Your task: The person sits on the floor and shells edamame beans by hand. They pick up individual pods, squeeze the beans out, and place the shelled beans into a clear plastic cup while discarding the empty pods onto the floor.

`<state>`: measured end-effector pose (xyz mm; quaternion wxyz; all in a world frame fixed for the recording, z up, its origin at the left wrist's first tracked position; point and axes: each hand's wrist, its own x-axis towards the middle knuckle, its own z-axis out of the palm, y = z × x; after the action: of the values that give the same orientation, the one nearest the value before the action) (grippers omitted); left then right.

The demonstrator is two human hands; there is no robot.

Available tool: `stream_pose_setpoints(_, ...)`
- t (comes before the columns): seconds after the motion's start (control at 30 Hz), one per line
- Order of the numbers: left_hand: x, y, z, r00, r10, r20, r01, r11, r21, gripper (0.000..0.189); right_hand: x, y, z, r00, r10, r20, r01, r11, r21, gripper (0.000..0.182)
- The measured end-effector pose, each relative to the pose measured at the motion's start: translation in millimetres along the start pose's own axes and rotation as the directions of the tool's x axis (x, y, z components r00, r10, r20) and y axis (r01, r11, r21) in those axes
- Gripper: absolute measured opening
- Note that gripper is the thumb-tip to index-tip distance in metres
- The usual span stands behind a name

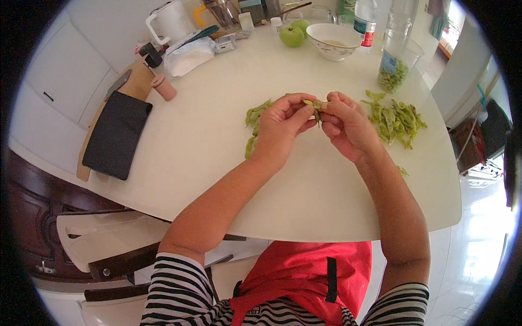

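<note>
Between the fingertips of both hands is a green bean pod (317, 109), partly opened, with a pale green bean showing at its left end. My left hand (285, 116) pinches it from the left, and my right hand (344, 122) grips its right side. A pile of whole pods (253, 118) lies behind and beside my left hand, which partly hides it. To the right of my right hand lies a heap of flattened pods (393, 120). Beyond that heap, a clear plastic cup (393, 69) holds loose green beans.
A patterned white bowl (332, 42), two green apples (292, 36) and a labelled plastic bottle (364, 28) stand at the table's far side. Left are a black tablet (118, 136), a pink cylindrical container (164, 87), a plastic-wrapped packet (189, 57) and a white jug (171, 22). Chairs (110, 232) stand below the left edge.
</note>
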<state>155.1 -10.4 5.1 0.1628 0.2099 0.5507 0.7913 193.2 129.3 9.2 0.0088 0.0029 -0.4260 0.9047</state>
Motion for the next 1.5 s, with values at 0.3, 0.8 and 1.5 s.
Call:
stream_pose_setpoints(0.3,6,-12,-7,0.984,-0.163,0.067,0.176,0.903,-0.392,0.019,-1,6,6,0.993,-0.015,-0.119,0.032,0.988,0.148,0.008)
stream_pose_setpoints(0.8,7,-12,-9,0.990,-0.140,0.033,0.137,0.988,0.072,0.025,2,7,1,0.896,-0.434,0.092,0.305,0.453,-0.838,0.016)
stream_pose_setpoints(1.5,8,-7,-8,0.999,-0.021,-0.034,0.032,0.935,0.353,0.026,2,1,2,0.969,-0.210,-0.130,0.107,0.831,-0.546,0.015)
